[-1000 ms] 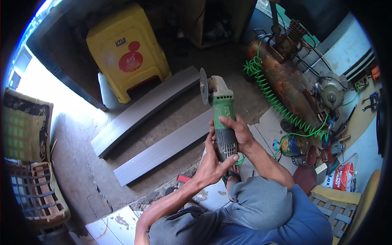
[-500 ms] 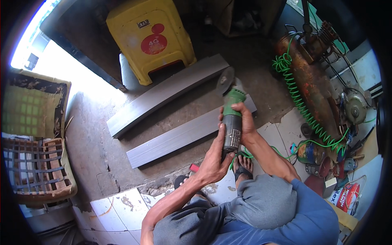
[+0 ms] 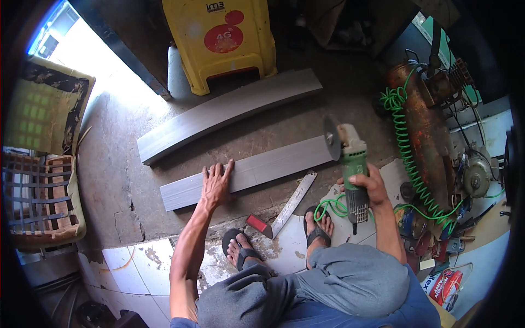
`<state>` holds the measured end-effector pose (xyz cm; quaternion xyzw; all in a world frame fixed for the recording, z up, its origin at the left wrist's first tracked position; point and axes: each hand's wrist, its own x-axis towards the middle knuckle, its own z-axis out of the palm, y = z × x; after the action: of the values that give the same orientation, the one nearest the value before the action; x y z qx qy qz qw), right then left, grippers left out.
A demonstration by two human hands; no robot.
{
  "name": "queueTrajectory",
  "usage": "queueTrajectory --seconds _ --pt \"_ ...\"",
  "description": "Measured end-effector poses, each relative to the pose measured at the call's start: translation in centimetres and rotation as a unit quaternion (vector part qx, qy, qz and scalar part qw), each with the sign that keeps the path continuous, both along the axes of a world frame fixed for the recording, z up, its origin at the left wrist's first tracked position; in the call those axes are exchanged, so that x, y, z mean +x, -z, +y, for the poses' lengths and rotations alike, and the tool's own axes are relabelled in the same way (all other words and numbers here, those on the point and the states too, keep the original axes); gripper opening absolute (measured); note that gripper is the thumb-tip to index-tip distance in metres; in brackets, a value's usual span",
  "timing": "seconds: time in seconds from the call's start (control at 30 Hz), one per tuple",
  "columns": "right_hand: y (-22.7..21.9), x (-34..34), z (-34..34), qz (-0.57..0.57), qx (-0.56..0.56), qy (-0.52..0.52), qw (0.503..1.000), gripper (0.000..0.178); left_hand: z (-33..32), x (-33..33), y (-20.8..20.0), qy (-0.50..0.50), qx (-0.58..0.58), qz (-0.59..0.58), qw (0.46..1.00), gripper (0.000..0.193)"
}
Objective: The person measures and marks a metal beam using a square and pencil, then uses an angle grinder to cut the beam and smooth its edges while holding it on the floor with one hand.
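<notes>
Concrete floor (image 3: pixel 109 191) meets white tiles (image 3: pixel 156 257); yellow stool (image 3: pixel 183 33) up top, rusty compressor (image 3: pixel 418 128) at right. Far grey bar (image 3: pixel 229 117) and near grey bar (image 3: pixel 273 165) lie apart on the concrete. Left hand (image 3: pixel 216 188) on near grey bar, fingers spread, gripping nothing. Right hand (image 3: pixel 377 187) clamped around green grinder (image 3: pixel 354 162), disc (image 3: pixel 332 138) by that bar's right end, contact unclear. Metal ruler (image 3: pixel 295 204) beside red block (image 3: pixel 257 223).

The floor (image 3: pixel 117 191) is grey concrete meeting white tiles (image 3: pixel 150 257) along a chipped edge. On the concrete lie a farther grey bar (image 3: pixel 229 117) and a nearer grey bar (image 3: pixel 273 165), apart; a red-handled square (image 3: pixel 294 205) lies across the chipped edge. A yellow stool (image 3: pixel 219 61) stands beyond.
</notes>
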<state>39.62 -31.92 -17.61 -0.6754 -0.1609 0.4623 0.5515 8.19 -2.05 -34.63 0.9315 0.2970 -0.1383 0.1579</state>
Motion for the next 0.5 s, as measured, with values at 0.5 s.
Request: queueTrajectory --seconds 0.5 --pt "11.3 -4.7 8.2 0.068 0.003 -0.120 0.990 0.041 -5.3 2.8 3.3 0.007 0.106 -0.189 0.976 0.109"
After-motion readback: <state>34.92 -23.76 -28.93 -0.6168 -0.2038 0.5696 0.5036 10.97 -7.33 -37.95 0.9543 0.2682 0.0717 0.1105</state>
